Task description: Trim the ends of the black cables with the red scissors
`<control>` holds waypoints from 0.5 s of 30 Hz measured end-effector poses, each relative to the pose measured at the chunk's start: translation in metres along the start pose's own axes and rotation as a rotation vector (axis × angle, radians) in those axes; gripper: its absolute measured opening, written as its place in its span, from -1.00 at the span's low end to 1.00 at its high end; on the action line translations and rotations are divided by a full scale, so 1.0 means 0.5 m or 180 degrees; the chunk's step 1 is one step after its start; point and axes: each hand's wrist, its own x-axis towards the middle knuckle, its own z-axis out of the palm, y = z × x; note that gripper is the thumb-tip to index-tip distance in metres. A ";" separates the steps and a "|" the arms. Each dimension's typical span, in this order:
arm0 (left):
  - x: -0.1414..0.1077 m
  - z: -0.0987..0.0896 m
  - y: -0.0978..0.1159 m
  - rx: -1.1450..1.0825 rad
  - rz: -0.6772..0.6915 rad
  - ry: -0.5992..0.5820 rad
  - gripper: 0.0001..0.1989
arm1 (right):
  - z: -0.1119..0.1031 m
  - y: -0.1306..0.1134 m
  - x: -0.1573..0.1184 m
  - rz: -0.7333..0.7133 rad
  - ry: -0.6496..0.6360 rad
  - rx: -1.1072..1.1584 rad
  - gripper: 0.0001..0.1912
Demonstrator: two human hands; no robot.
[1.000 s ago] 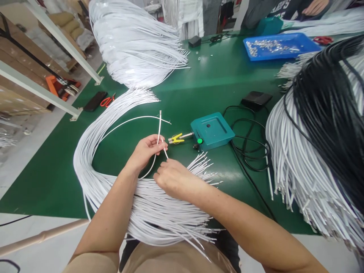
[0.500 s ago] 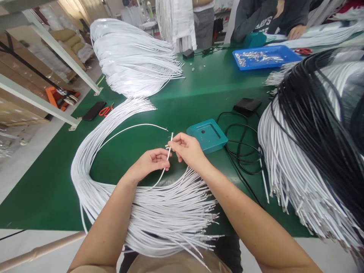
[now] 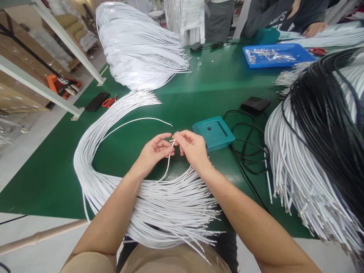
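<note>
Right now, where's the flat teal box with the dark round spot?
In the head view, the teal box sits on the green table right of centre, just beyond the right hand, with a black box farther off to its right.

a green table (image 3: pixel 42 182) carries a teal box (image 3: pixel 220 132). left of the teal box, a curved bundle of white cables (image 3: pixel 85 151) lies looped, its near ends spread nearer the person than the box. farther left sit red-handled scissors (image 3: pixel 108 102) and a dark flat case (image 3: pixel 97 101). beyond the box rest a large white cable bundle (image 3: pixel 136 45), to its left, and a blue tray (image 3: pixel 298 51), to its right. right of it lie a coiled black cord (image 3: pixel 257 173) and a heap of black and white cables (image 3: pixel 321 113).
</note>
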 end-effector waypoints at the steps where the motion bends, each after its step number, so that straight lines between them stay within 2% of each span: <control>1: 0.000 0.000 0.000 0.0027 0.0020 0.0041 -0.49 | 0.000 0.001 0.000 0.0006 0.0001 0.0030 -0.69; 5: 0.001 0.000 -0.004 0.0117 0.0069 0.0130 -0.50 | 0.002 0.011 0.000 0.0049 -0.0083 -0.0106 -0.73; 10: 0.000 -0.001 -0.006 0.0353 0.0069 0.0021 -0.60 | -0.001 0.016 0.003 0.0044 0.0129 -0.0121 -0.79; 15: -0.001 0.001 -0.003 0.0423 0.0084 0.0028 -0.64 | -0.006 0.007 0.005 0.0128 -0.0188 0.0358 -0.82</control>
